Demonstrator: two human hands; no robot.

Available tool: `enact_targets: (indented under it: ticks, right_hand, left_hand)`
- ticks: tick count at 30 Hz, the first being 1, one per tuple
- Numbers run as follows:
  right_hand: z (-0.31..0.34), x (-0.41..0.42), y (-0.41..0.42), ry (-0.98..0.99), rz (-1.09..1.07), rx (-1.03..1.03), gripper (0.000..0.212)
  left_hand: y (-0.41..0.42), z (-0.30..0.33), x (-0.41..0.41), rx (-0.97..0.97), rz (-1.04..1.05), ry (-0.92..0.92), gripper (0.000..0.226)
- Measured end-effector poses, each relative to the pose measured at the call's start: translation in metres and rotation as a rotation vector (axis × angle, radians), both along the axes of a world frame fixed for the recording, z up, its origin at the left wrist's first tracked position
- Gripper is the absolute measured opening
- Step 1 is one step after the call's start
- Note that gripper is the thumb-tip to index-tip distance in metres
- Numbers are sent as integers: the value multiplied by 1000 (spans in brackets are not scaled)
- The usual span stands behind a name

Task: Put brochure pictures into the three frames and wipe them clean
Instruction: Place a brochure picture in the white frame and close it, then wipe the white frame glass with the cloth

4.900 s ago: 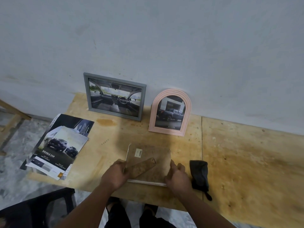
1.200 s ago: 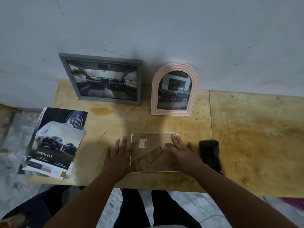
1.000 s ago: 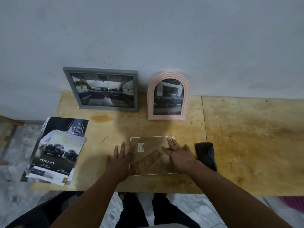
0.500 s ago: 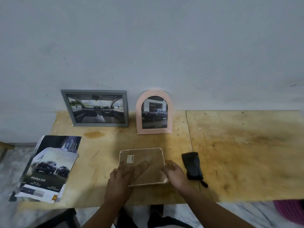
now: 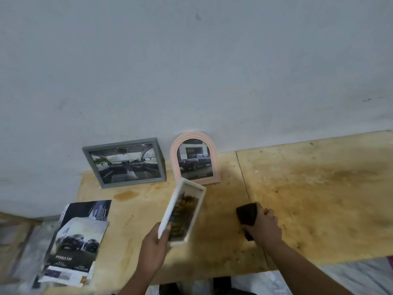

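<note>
Fingers of the left hand (image 5: 154,244) curl round the lower corner of the white frame (image 5: 182,211), thumb on its front edge, and we see it lifted off the table (image 5: 319,188) just below the middle of the picture, tilted with its face turned up toward us. Its picture is a blurred brownish smear we cannot read. Right of it, the right hand (image 5: 263,225) grips the dark cloth (image 5: 246,213); the lower part of the cloth is hidden under the palm, and we cannot tell whether it touches the wood. Against the wall (image 5: 191,60), left of centre, stands the grey frame (image 5: 125,162) with a car interior, and beside it the pink arched frame (image 5: 194,158) with a pickup; the white frame overlaps its lower edge. At lower left the brochures (image 5: 74,241) hang over the table edge, their print mostly too soft to read
</note>
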State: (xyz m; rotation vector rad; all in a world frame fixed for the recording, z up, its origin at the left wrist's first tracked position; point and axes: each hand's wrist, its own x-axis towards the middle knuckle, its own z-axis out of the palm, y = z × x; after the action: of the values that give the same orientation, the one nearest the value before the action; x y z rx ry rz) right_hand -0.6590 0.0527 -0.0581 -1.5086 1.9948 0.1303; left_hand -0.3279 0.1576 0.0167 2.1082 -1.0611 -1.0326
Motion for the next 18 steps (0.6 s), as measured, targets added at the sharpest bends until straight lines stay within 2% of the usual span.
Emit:
enact_targets:
  ticks: [3, 5, 7, 9, 11, 13, 15, 18]
  right_hand:
    - [-15, -6, 10, -111, -27, -37, 89]
    - [-10, -11, 10, -345, -171, -31, 83]
    - [6, -17, 6, -685, -510, 38, 64]
    - [21, -23, 5, -1033, -904, 197, 39]
    - [31, -32, 10, -1274, -1127, 317, 39]
    - [37, -39, 13, -1422, -1218, 345, 47]
    - [39, -42, 17, -1498, -1210, 369, 48]
    - [40, -35, 20, -1404, -1042, 411, 43]
  left_hand:
    - [2, -9, -9, 153, 228, 250, 18]
    - [3, -15, -16, 223, 357, 399, 24]
    - [2, -18, -24, 278, 435, 490, 25]
    - [1, -20, -32, 334, 464, 520, 26]
    - [3, -26, -36, 379, 470, 502, 27]
    - [4, -35, -35, 399, 440, 450, 31]
    - [7, -44, -35, 406, 426, 437, 36]
    - [15, -49, -37, 384, 445, 540, 35]
